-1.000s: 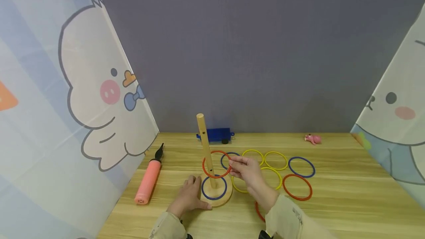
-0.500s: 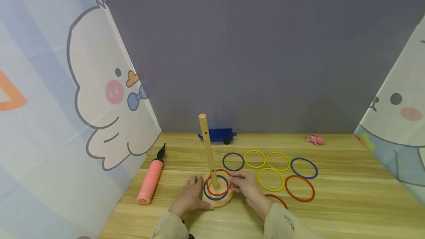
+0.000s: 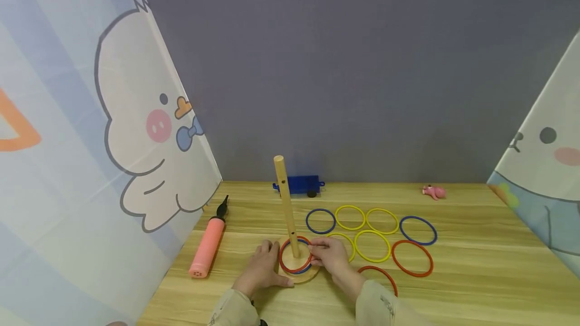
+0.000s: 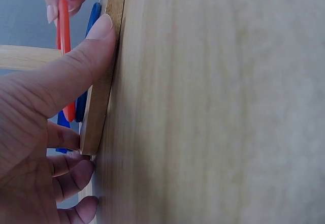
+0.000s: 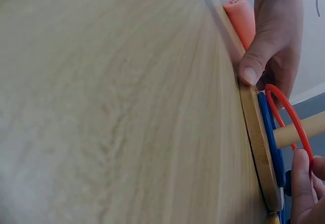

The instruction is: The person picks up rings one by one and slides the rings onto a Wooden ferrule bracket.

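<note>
A wooden peg point(image 3: 287, 205) rises from a round wooden base point(image 3: 308, 276) on the table. My left hand point(image 3: 260, 273) holds the base at its left side, thumb along the near edge. My right hand point(image 3: 333, 258) pinches the right side of a red ring point(image 5: 294, 115) between thumb and fingers. This ring encircles the peg low down, just above a blue ring point(image 5: 274, 148) that lies flat on the base. In the right wrist view the red ring is tilted, its pinched side farther from the base.
Yellow rings point(image 3: 372, 261), blue rings point(image 3: 320, 209) and red rings point(image 3: 412, 274) lie to the right. A pink hand pump point(image 3: 208, 248) lies at left. Behind the peg stands a blue toy wagon point(image 3: 303, 185); a pink toy figure point(image 3: 434, 191) is at the back right.
The right hand has brought the red ring down along the peg to just above the blue ring. My left hand keeps its place on the base. The head view has shifted slightly.
</note>
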`<state>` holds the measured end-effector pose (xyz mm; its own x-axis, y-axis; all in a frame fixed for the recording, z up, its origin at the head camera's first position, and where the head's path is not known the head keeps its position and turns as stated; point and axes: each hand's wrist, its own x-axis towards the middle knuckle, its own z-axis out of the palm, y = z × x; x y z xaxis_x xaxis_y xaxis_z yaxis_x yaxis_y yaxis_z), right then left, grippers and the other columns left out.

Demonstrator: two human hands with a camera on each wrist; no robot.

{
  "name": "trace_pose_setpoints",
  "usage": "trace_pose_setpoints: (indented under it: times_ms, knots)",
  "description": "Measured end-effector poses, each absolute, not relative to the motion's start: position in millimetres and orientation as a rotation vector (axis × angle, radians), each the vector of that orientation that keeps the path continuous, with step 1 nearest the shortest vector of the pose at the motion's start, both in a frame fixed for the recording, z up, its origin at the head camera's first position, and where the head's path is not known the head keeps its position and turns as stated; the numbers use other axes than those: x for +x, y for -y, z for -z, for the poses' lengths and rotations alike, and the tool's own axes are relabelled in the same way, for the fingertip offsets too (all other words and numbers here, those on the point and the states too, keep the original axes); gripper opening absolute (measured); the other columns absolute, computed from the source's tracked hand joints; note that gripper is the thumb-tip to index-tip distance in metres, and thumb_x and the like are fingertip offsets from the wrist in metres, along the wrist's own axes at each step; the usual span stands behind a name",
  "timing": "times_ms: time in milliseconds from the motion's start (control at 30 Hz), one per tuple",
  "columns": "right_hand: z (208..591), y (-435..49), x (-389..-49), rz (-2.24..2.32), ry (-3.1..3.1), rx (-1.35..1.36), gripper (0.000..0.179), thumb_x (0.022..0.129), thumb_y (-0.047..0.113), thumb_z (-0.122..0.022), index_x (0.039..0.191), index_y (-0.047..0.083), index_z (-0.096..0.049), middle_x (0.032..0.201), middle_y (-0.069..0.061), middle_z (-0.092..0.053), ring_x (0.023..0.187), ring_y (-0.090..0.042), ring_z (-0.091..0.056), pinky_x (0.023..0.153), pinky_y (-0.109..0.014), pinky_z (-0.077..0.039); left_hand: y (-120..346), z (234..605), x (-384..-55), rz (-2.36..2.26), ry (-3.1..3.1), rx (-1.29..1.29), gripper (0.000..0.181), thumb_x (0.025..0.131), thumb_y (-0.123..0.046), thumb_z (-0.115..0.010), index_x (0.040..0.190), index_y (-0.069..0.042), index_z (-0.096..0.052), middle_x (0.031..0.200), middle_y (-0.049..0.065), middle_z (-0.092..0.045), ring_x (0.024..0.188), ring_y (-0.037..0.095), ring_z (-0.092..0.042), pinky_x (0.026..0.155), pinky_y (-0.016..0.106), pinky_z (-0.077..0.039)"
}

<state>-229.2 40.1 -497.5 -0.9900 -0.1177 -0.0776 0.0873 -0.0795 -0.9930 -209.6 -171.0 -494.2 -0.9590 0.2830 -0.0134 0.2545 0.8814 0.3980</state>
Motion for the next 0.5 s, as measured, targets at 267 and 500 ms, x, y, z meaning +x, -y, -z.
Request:
trace_pose_setpoints:
  times_ms: [267, 500]
  knots:
    - [501.8, -39.1, -229.8, 2.145, -2.092, 0.01, 0.017, 0.088, -0.002, -0.067, 0.1, -0.014, -0.064, 0.073, -0.011, -0.064, 0.051, -0.014, -0.062, 0.052, -0.028, -0.054, 168.8, 493.2, -208.2, -0.642, -2.964, 0.434, 0.116, 0.062, -0.056, -0.087, 0.143, 0.01, -0.037, 0.127, 0.023, -0.04, 0.112, 0.04, -0.043, 0.087, 0.059, -0.041]
    - [501.1, -43.0, -227.2, 2.157, -2.081, -0.009, 0.017, 0.089, -0.003, -0.066, 0.099, -0.016, -0.063, 0.074, -0.015, -0.065, 0.052, -0.017, -0.063, 0.052, -0.03, -0.055, 170.9, 495.7, -209.2, -0.662, -2.973, 0.42, 0.117, 0.061, -0.056, -0.087, 0.143, 0.01, -0.038, 0.126, 0.022, -0.041, 0.113, 0.039, -0.043, 0.088, 0.059, -0.04]
